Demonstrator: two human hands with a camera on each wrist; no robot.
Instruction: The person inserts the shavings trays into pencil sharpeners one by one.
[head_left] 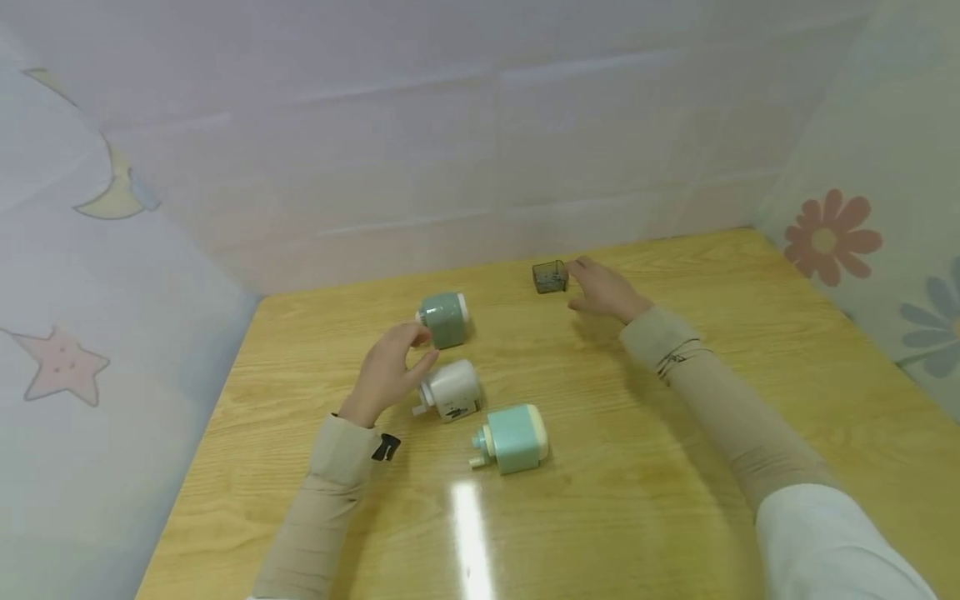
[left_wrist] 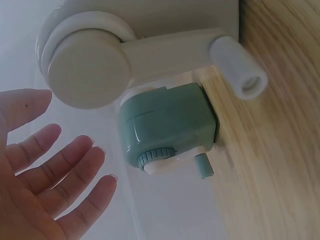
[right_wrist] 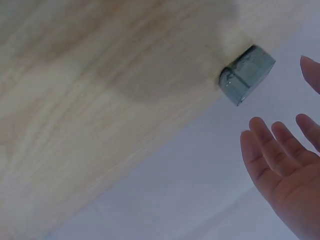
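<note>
My left hand (head_left: pixel 389 368), fingers spread, is beside a white crank pencil sharpener (head_left: pixel 455 389) and a dark green one (head_left: pixel 445 319). In the left wrist view the white sharpener's crank (left_wrist: pixel 170 55) looms close above the fingers (left_wrist: pixel 82 165), and the green sharpener (left_wrist: pixel 170 120) shows beyond it with its handle outward. At the back of the table, my right hand (head_left: pixel 604 289) reaches beside a small see-through grey box (head_left: pixel 550 277) with dark bits in it. From the right wrist, the box (right_wrist: pixel 247 75) appears apart from the loosely bent fingers.
A turquoise and cream crank sharpener (head_left: pixel 517 439) lies nearest the front, its crank to the left. The wooden table (head_left: pixel 637 500) meets a pale wall (head_left: pixel 360 167) at the back, with decorated walls on both sides.
</note>
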